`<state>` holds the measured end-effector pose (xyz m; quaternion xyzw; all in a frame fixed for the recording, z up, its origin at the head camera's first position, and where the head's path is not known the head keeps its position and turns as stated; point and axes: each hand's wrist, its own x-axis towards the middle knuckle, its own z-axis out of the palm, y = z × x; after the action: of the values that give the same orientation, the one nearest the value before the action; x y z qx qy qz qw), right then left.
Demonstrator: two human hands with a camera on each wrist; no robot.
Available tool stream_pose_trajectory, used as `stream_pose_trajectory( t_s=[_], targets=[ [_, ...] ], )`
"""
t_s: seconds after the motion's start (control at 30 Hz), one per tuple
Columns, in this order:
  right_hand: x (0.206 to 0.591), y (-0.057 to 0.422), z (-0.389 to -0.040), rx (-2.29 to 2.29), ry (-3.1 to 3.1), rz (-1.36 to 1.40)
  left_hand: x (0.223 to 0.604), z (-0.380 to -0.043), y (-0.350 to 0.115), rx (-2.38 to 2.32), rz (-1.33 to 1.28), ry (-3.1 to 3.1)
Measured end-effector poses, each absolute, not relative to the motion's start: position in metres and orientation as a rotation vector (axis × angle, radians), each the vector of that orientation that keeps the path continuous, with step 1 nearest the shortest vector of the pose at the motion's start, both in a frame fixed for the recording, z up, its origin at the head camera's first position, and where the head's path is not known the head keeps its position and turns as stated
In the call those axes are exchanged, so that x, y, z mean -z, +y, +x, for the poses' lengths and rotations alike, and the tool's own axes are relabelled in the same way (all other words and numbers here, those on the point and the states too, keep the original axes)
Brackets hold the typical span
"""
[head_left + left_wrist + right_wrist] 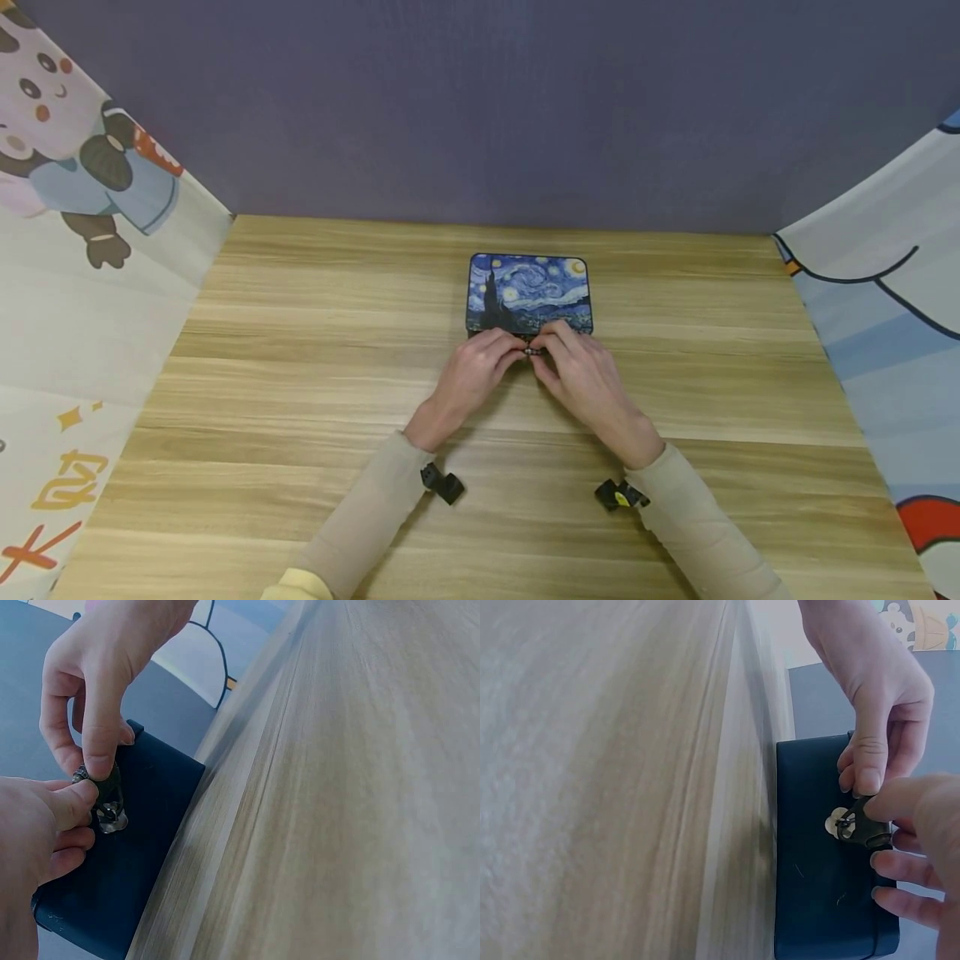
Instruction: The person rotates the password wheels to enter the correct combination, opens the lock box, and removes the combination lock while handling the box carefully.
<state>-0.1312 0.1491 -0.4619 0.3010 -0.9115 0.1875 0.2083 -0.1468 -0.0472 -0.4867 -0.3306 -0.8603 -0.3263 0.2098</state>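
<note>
A tin box with a starry night painting on its lid lies on the table, its dark front side toward me. On that side is a dark metal clasp, lying over a silver flower-shaped plate with a small loop. My left hand pinches the clasp from the left with thumb and fingers. From the other side my right hand pinches it too, thumb tip close beside the left one. The lid looks closed. Fingers hide part of the clasp.
The box stands on a wood-grain table near its far part. Behind rises a dark blue-grey wall, and cartoon-printed sheets flank both sides. Small black devices are strapped at both wrists.
</note>
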Motion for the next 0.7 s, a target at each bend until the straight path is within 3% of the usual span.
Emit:
stream_pose_trajectory(
  t_s=[0.7],
  targets=[
    [0.4629, 0.15, -0.1306, -0.535, -2.533, 0.832, 0.4891, -0.1474, -0.0465, 0.9, -0.923, -2.377]
  ],
)
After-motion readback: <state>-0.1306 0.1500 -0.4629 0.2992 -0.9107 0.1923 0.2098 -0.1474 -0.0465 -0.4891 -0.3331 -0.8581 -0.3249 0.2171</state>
